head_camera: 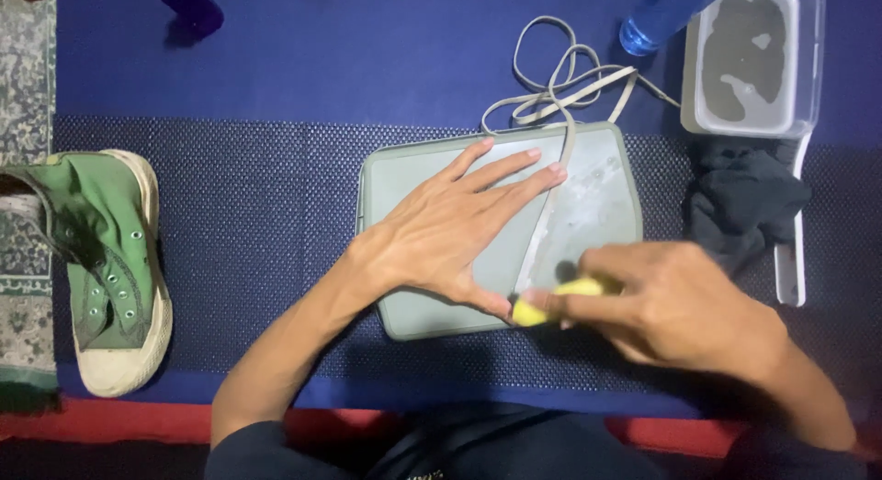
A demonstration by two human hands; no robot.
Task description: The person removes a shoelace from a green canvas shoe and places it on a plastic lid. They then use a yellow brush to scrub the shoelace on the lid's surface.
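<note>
The left hand (pixel 450 232) lies flat, fingers spread and released, pinning one grey shoelace (pixel 542 232) onto one grey tray (pixel 606 204) on the blue mat (pixel 276 76). The right hand (pixel 671 301) grips one yellow brush (pixel 533 307) at the lace's near end. The lace's far loops lie off the tray, apparently unscrubbed. One green sneaker (pixel 110 269), one water tub (pixel 749 62), one dark cloth (pixel 744 200) are present.

Flat grey-green tray (pixel 588 214), grey shoelace (pixel 551 94), yellow sponge (pixel 542 305).
</note>
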